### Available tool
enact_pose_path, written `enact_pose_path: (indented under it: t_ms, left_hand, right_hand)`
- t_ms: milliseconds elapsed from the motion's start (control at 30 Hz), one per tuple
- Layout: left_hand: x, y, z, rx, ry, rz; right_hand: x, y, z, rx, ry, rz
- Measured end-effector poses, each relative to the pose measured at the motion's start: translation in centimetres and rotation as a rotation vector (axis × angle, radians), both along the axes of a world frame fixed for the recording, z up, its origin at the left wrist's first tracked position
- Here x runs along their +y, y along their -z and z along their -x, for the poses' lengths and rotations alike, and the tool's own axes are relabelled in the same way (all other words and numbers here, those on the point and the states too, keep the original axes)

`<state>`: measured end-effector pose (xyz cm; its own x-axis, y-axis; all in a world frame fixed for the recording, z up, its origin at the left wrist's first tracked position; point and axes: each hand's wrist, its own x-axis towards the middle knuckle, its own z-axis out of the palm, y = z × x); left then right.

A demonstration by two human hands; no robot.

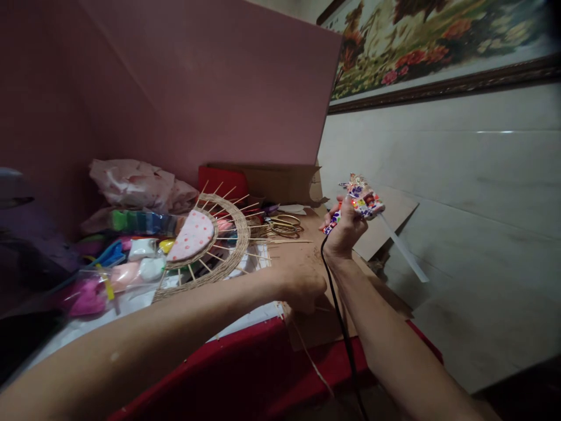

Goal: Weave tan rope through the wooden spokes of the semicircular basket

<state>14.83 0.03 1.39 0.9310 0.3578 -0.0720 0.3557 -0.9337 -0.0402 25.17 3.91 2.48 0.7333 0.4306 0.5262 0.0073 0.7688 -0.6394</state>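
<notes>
My right hand [344, 229] is closed round a glue gun [360, 200] with a flowered cover. A clear glue stick [403, 251] pokes out of its back and a black cord [339, 316] hangs down along my forearm. My left hand [302, 285] is curled shut on a thin stick, low over a sheet of brown cardboard [318, 327]. Just left of it lies a round woven piece [228, 248] with thin sticks radiating from its rim and a pink dotted half-circle [193, 235] at its middle.
Several coloured packets [135, 257] and a crumpled plastic bag [135, 184] are piled at the left. An open cardboard box [280, 181] and gold rings [284, 225] sit behind. A pink board [210, 88] stands upright at the back. The tabletop edge is red [245, 362].
</notes>
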Motion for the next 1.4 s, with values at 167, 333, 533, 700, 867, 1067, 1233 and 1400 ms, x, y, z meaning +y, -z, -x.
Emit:
enact_pose_path:
  t_ms: [167, 333, 533, 700, 867, 1067, 1233, 1400]
  left_hand:
    - [2.4, 0.0, 0.0, 0.038, 0.144, -0.158]
    - [6.3, -1.9, 0.9, -0.075, -0.135, -0.369]
    - [6.4, -4.9, 5.4, -0.322, -0.434, -0.406]
    - [4.0, -5.9, 11.6, -0.603, -0.586, -0.371]
    - [1.9, -3.9, 16.7, -0.675, -0.742, -0.27]
    - [-1.3, -1.1, 18.5, -0.656, -0.869, -0.098]
    - [-2.7, 0.3, 19.3, -0.577, -0.802, -0.039]
    - [-2.6, 1.4, 20.1, -0.49, -0.756, -0.093]
  right_hand:
    - [-0.1, 0.0, 0.0, 0.0, -0.004, -0.004]
    - [-0.1, 0.2, 0.4, 0.0, -0.058, -0.011]
    - [-0.8, 0.9, 2.1, -0.1, -0.363, 0.102]
    - [-3.4, 1.2, 4.7, -0.207, -0.766, 0.324]
    - [-6.0, 2.3, 7.2, -0.427, -0.95, 0.554]
    - [-6.8, 3.9, 8.4, -0.66, -0.925, 0.586]
    - [-7.1, 4.3, 8.6, -0.706, -0.916, 0.606]
    - [-7.4, 4.4, 8.6, -0.701, -0.948, 0.614]
